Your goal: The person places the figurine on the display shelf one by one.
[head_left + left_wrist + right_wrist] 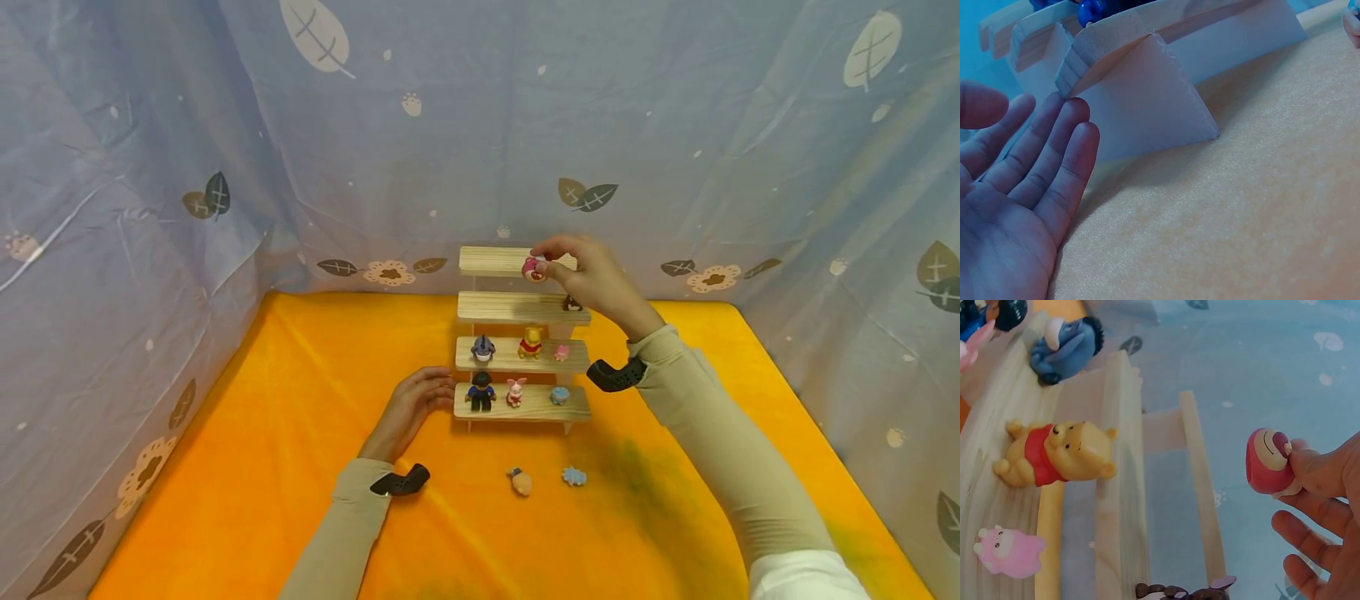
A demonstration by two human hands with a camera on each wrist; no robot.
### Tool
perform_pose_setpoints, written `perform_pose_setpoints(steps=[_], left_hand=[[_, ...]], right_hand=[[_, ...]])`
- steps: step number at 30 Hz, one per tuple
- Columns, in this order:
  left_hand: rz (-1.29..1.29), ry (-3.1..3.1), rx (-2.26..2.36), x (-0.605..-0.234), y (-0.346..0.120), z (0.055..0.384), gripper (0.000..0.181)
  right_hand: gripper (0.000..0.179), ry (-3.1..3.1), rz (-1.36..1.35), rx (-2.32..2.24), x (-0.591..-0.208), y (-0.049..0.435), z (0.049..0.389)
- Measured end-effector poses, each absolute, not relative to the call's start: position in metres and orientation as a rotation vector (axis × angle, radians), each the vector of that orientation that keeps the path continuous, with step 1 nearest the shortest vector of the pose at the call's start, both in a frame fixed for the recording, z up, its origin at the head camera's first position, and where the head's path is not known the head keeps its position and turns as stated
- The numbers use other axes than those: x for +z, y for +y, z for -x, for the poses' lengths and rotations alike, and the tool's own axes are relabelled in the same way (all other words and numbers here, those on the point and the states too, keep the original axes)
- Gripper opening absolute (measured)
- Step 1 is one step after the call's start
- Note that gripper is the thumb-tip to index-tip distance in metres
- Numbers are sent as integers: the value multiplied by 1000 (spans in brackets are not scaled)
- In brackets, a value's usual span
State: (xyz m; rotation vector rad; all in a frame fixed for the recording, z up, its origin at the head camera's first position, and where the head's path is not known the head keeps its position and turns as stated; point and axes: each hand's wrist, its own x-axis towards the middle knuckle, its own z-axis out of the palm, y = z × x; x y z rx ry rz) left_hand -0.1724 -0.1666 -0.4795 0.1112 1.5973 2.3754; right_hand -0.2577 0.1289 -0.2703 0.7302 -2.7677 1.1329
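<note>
Between its thumb and fingers, my right hand [596, 279] pinches a small pink toy figure [533, 268] with a pale face, held by the top step of a wooden tiered display stand [502, 307]. In the right wrist view the pink figure [1257, 465] is apart from the stand's boards. My left hand [408, 407] is at the left end of the bottom step, fingers nearly straight. Seen from the left wrist, its fingertips [1079, 115] are at the corner of that board. A dark brown figure [573, 304] sits at the right of the second step.
The third step bears a donkey [483, 348], a yellow bear [530, 343] and a small pink figure [562, 353]. Below are a dark-haired figure [481, 392], a piglet [515, 392] and a blue cup-like piece [560, 395]. A beige figure [521, 482] and a light-blue piece [574, 476] lie on the orange cloth.
</note>
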Motion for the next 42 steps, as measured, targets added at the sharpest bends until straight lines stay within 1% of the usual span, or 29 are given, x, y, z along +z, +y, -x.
perform_pose_setpoints(steps=[11, 21, 26, 33, 42], left_hand=[[-103, 1584, 2382, -478, -165, 172, 40], [-96, 1593, 2374, -477, -165, 172, 41], [-95, 1596, 2374, -477, -165, 172, 40], [-98, 1589, 2383, -479, -166, 172, 35], [-98, 1594, 2383, -479, -166, 172, 36]], right_hand=[[26, -2847, -757, 1006, -278, 128, 266], [22, -2825, -871, 882, -285, 129, 268], [22, -2823, -936, 890, -288, 130, 269], [23, -2853, -916, 869, -291, 130, 269], [22, -2835, -932, 760, -294, 128, 265]])
